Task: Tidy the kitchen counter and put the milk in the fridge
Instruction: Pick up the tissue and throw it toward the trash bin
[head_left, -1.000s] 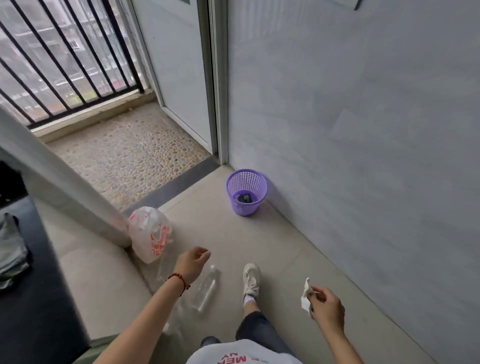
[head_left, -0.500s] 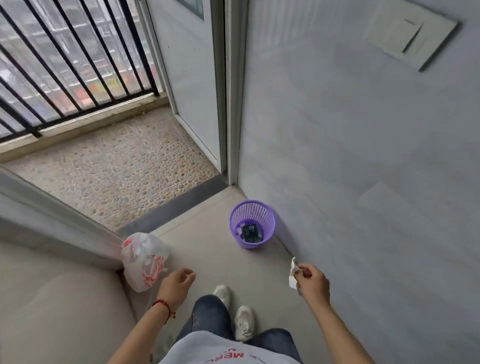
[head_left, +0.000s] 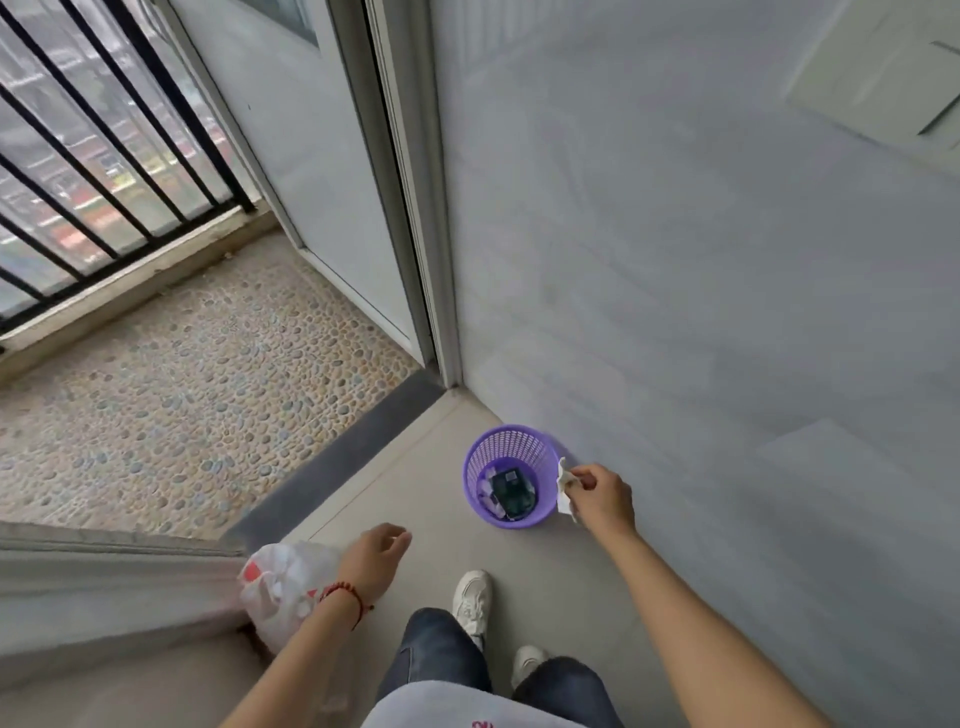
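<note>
Milk, the carton or bottle bound for the fridge, appears nowhere in this view, and neither does the kitchen counter; the step in hand looks to be the tidying half of the job, carrying counter rubbish to a bin. A person's right hand (head_left: 602, 496) pinches a crumpled white paper scrap (head_left: 563, 488) between thumb and fingertips, holding it just beside the right-hand rim of a small purple mesh wastebasket (head_left: 540, 512) that stands on the floor near the grey wall (head_left: 727, 312). Whether the scrap hangs over the opening or just outside the rim cannot be told from this angle. The left hand (head_left: 375, 553) hangs loose and holds nothing, fingers relaxed and slightly curled, a red cord bracelet (head_left: 345, 597) at the wrist; behind it a white plastic bag with red print (head_left: 283, 582) sits on the floor against the corner of a low wall.

Inside the basket lie a dark flat packet (head_left: 511, 491) and some pale scraps. White sneakers (head_left: 472, 600) point toward the bin. Beyond, an open door (head_left: 311, 208) gives onto a pebbled balcony floor (head_left: 182, 389) with black railings (head_left: 104, 156).

The next move, by the look of it, calls for shifting the right hand a little leftward until the scrap is plainly above the opening, then letting go; light paper may drift and catch on the rim. The milk has yet to be dealt with.
</note>
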